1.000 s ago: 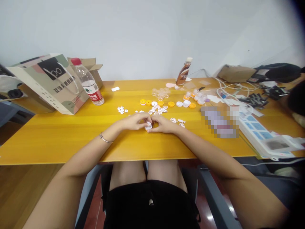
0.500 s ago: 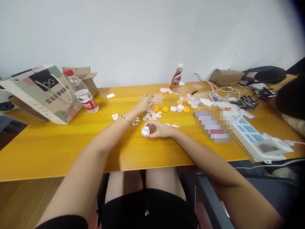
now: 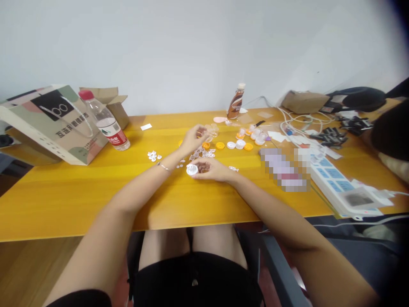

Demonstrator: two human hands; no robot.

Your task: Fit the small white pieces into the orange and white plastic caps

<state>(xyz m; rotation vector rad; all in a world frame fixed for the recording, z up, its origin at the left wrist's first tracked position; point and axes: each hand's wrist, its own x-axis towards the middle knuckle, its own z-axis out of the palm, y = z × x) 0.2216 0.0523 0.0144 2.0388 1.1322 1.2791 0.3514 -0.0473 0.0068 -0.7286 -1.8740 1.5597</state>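
Observation:
My right hand [image 3: 211, 169] rests on the yellow table [image 3: 79, 187] with its fingers closed round a small white round part [image 3: 192, 169]. My left hand [image 3: 192, 140] is stretched farther out and hangs just above the table. Its fingers pinch a small clear plastic piece [image 3: 207, 135] by a heap of clear cups [image 3: 213, 129]. Small white perforated discs [image 3: 202, 153] lie between the two hands. Orange and white caps [image 3: 238, 145] sit in a row just to the right. A thin bracelet [image 3: 163, 166] circles my left wrist.
A paper gift bag [image 3: 54, 123], a water bottle [image 3: 104, 120] and a cardboard box [image 3: 111, 104] stand at the back left. A brown drink bottle [image 3: 235, 102] stands by the wall. Cables [image 3: 300, 123], a power strip [image 3: 338, 183] and another person's dark hair [image 3: 391, 132] are on the right.
My left hand left the white part, reached out to the clear cups and has drawn back a little with a clear piece. My right hand kept the white part.

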